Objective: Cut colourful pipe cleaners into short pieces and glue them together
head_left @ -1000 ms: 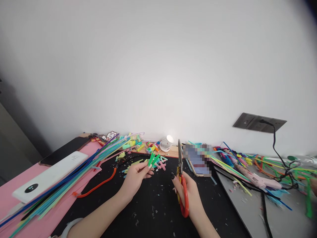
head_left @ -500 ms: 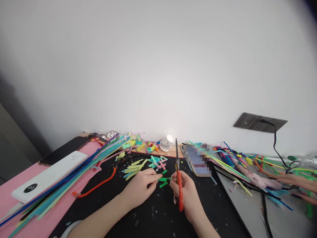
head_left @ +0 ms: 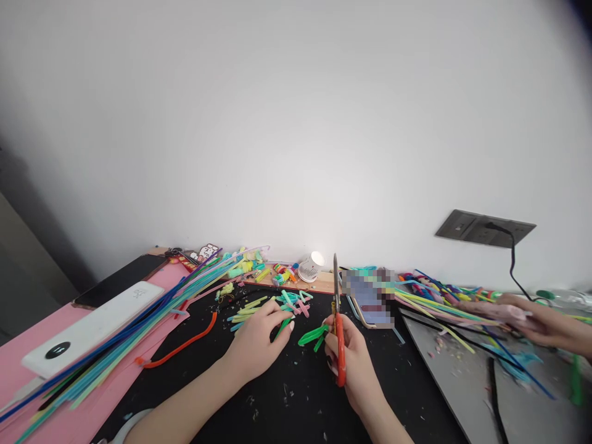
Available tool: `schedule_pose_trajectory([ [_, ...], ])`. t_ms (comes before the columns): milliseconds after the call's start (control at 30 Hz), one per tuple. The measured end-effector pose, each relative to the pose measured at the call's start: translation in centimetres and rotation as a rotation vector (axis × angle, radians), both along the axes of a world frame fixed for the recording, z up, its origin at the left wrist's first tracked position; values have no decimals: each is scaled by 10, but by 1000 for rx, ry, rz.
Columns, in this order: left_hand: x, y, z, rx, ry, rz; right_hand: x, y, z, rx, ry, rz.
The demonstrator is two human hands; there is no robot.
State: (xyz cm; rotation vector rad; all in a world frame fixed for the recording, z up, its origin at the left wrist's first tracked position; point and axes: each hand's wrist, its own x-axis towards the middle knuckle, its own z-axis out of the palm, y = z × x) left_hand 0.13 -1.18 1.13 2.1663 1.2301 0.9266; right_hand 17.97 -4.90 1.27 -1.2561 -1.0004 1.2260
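Green bits split between my hands; scissors stay in the right.
Right hand (head_left: 349,348) clamped on scissors (head_left: 341,354), blades up, with the green bundle (head_left: 312,335) in the same fingertips, sticking out left, over the black mat (head_left: 296,410). Left hand (head_left: 259,338) has pulled away from the bundle; half a second ago both hands met there. One green bit (head_left: 282,327) shows between left thumb and index; can't tell if pinched or just touched. So the bundle now hangs on the right grip alone, left is off sorting by the pile. Yellow bits (head_left: 245,312) just beyond left knuckles, pink bits (head_left: 303,308) beside. Cup (head_left: 311,267) behind, phone (head_left: 370,302) right. Far right, co-worker's hand (head_left: 541,324) now on the pink tool (head_left: 512,313).
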Motion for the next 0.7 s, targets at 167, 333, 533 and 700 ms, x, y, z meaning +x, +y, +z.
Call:
schedule_pose_trajectory([
  [167,7,-2,0,-567,-303,-301,-5,-3,3,26,-67,114],
  [333,6,0,-8,-850,-404,-386,-10,-5,9,56,-114,139],
  [533,1,2,-4,-1009,-459,-409,-8,-3,7,91,-158,113],
  [700,-1,4,-5,-1078,-433,-447,-8,-2,2,77,-124,151],
])
